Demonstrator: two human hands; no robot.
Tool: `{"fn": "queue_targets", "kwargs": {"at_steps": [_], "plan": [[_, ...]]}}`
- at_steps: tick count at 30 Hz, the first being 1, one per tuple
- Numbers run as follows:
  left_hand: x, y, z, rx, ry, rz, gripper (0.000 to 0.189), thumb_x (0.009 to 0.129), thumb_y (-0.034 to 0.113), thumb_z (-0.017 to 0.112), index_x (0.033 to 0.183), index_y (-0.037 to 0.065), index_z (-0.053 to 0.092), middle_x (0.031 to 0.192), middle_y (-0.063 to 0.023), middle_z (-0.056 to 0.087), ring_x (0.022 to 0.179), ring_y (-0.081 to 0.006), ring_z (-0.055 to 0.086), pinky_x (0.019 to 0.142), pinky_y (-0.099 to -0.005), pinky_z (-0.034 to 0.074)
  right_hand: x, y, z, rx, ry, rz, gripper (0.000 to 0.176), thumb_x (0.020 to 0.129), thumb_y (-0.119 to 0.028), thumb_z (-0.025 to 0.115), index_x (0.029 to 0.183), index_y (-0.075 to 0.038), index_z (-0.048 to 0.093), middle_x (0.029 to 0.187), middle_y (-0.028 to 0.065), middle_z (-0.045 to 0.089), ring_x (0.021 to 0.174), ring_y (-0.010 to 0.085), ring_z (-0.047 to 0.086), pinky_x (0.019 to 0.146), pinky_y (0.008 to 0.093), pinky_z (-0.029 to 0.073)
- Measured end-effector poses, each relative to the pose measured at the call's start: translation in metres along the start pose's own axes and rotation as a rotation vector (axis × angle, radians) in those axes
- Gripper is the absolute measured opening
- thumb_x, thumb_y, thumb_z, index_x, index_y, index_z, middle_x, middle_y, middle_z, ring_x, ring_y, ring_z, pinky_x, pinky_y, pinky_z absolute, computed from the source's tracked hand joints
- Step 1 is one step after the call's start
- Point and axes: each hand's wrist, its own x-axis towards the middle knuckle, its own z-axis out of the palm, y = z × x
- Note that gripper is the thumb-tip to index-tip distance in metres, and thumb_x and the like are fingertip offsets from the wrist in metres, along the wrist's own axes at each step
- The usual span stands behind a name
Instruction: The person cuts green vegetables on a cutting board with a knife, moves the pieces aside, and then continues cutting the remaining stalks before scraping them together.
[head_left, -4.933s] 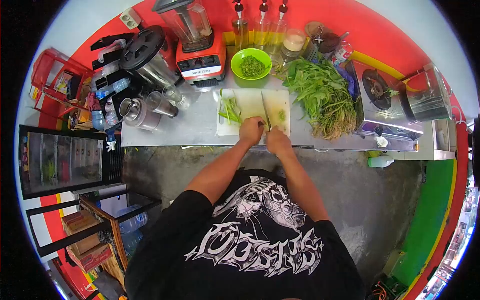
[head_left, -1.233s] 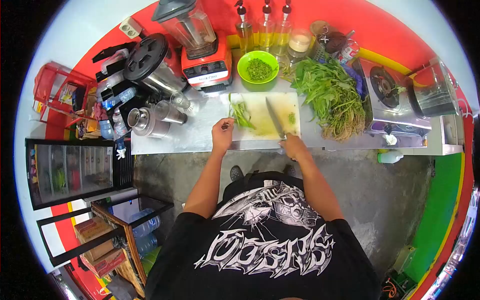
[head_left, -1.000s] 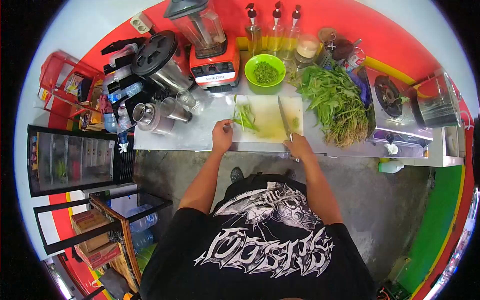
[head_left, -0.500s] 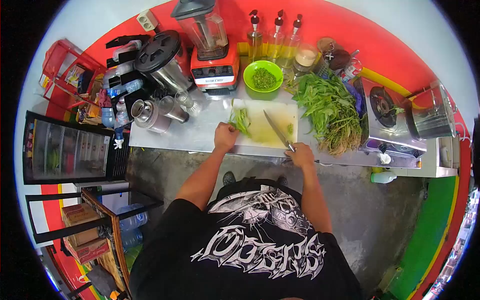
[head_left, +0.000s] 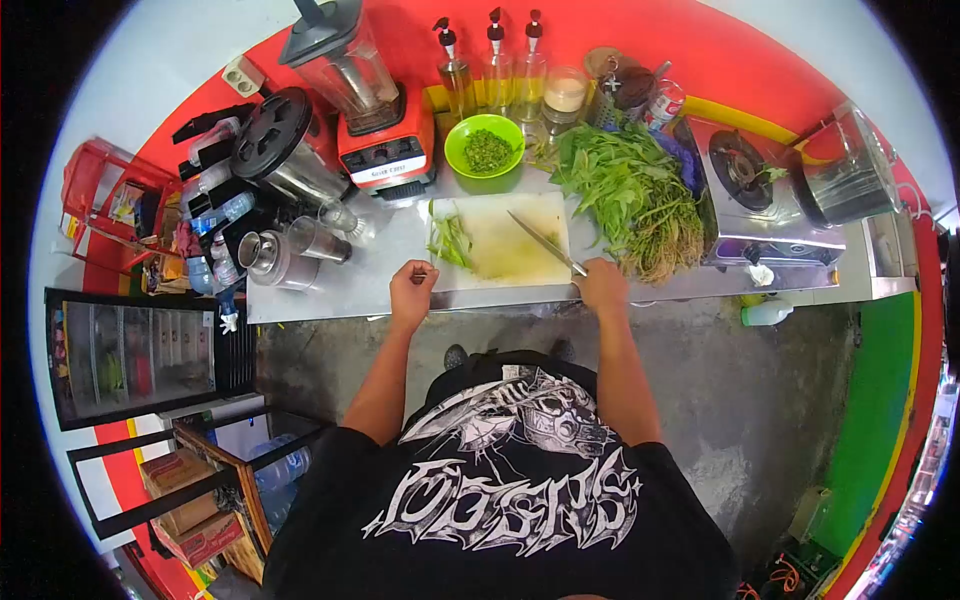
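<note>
**Knife Held at Board Edge, Right Hand**

The handle of the knife (head_left: 545, 241) is gripped by the closed fingers of the right hand (head_left: 603, 286), at the near right corner of the cutting board (head_left: 510, 262). The blade is angled forward and left from these fingers, over the board; contact between blade and board cannot be confirmed.

The fingers of the left hand (head_left: 411, 288) are curled narrowly at the near edge of the desk (head_left: 365, 287), left of the board. Whether anything is held in them cannot be determined. Cut green stalks (head_left: 451, 240) are located on the board, forward and right of the left fingers.

The green bowl (head_left: 485, 183), with chopped greens (head_left: 487, 151) inside, is positioned beyond the board, forward of both hands. A leafy bunch (head_left: 622, 190) is laid forward and right of the right fingers.
</note>
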Motion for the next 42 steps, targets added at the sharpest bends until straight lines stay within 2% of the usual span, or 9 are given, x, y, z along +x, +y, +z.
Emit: {"fn": "queue_targets", "kwargs": {"at_steps": [2, 4, 8, 11, 13, 20, 27, 37, 42], "plan": [[-0.003, 0.004, -0.001, 0.016, -0.011, -0.004, 0.009, 0.089, 0.004, 0.074, 0.095, -0.001, 0.069, 0.085, -0.0048, 0.071, 0.074, -0.0111, 0.064, 0.071, -0.028, 0.053, 0.004, 0.011, 0.004, -0.004, 0.033, -0.047, 0.025, 0.081, -0.033, 0.08, 0.101, -0.017, 0.079, 0.102, 0.0134, 0.074, 0.098, 0.0355, 0.07, 0.085, 0.0467, 0.054], [-0.004, 0.011, -0.004, -0.011, -0.038, -0.023, 0.012, 0.089, 0.004, 0.072, 0.1, -0.001, 0.07, 0.087, -0.0054, 0.072, 0.074, -0.0113, 0.064, 0.072, -0.028, 0.054, 0.001, 0.013, -0.01, 0.052, -0.137, -0.017, 0.023, 0.08, -0.034, 0.08, 0.099, -0.021, 0.08, 0.106, 0.0127, 0.074, 0.101, 0.0345, 0.069, 0.087, 0.0465, 0.054], [-0.009, 0.013, -0.011, -0.009, -0.09, -0.051, 0.015, 0.091, 0.004, 0.071, 0.105, -0.001, 0.071, 0.09, -0.0019, 0.07, 0.079, -0.0092, 0.063, 0.077, -0.0268, 0.052, 0.004, 0.027, -0.007, -0.018, -0.188, -0.037, 0.027, 0.081, -0.033, 0.08, 0.105, -0.021, 0.079, 0.107, 0.0126, 0.074, 0.103, 0.0335, 0.07, 0.089, 0.0458, 0.055], [-0.011, 0.008, -0.022, 0.0, -0.091, -0.042, 0.014, 0.09, 0.003, 0.071, 0.104, -0.001, 0.071, 0.089, -0.0014, 0.071, 0.079, -0.0087, 0.063, 0.077, -0.0264, 0.051, 0.005, 0.022, -0.003, 0.037, -0.153, 0.048, 0.023, 0.081, -0.032, 0.08, 0.102, -0.021, 0.08, 0.103, 0.0123, 0.074, 0.099, 0.0337, 0.07, 0.085, 0.0455, 0.054], [-0.012, 0.002, -0.03, 0.003, -0.103, -0.04, 0.013, 0.09, 0.002, 0.071, 0.103, -0.001, 0.072, 0.088, -0.0012, 0.071, 0.078, -0.0085, 0.063, 0.077, -0.0262, 0.051, -0.004, 0.003, -0.012, 0.034, 0.003, 0.013, 0.027, 0.082, -0.031, 0.08, 0.107, -0.02, 0.079, 0.101, 0.0125, 0.074, 0.097, 0.0337, 0.07, 0.084, 0.0449, 0.054], [0.006, -0.013, -0.064, -0.008, -0.103, -0.062, 0.01, 0.09, 0.002, 0.071, 0.099, -0.002, 0.072, 0.087, -0.0026, 0.072, 0.081, -0.0107, 0.062, 0.082, -0.0289, 0.051, -0.027, 0.007, 0.011, 0.257, 0.057, 0.037, 0.025, 0.083, -0.032, 0.078, 0.103, -0.017, 0.076, 0.093, 0.0128, 0.074, 0.092, 0.0363, 0.07, 0.078, 0.0475, 0.054], [0.039, -0.017, -0.092, 0.013, -0.117, -0.035, 0.008, 0.092, 0.004, 0.071, 0.098, -0.002, 0.071, 0.089, -0.0016, 0.071, 0.082, -0.0089, 0.062, 0.082, -0.027, 0.05, -0.066, -0.018, 0.014, 0.041, 0.041, 0.092, 0.028, 0.087, -0.031, 0.074, 0.108, -0.013, 0.075, 0.096, 0.0133, 0.074, 0.091, 0.0364, 0.07, 0.078, 0.048, 0.055], [0.041, 0.043, -0.004, -0.006, -0.316, 0.094, 0.01, 0.088, 0.004, 0.072, 0.097, 0.0, 0.072, 0.084, -0.0018, 0.071, 0.078, -0.0111, 0.062, 0.071, -0.0287, 0.05, -0.036, -0.025, 0.009, 0.024, 0.012, -0.004, 0.029, 0.089, -0.035, 0.071, 0.108, -0.013, 0.073, 0.098, 0.0154, 0.074, 0.093, 0.0381, 0.07, 0.079, 0.0494, 0.055], [0.04, 0.052, 0.057, 0.109, -0.444, 0.2, 0.012, 0.086, 0.003, 0.072, 0.097, -0.001, 0.069, 0.088, -0.0107, 0.07, 0.08, -0.0194, 0.066, 0.073, -0.0324, 0.052, -0.027, -0.017, 0.022, 0.093, 0.008, -0.179, 0.03, 0.089, -0.032, 0.069, 0.108, -0.009, 0.066, 0.091, 0.0211, 0.072, 0.088, 0.043, 0.069, 0.079, 0.0544, 0.054]]}}
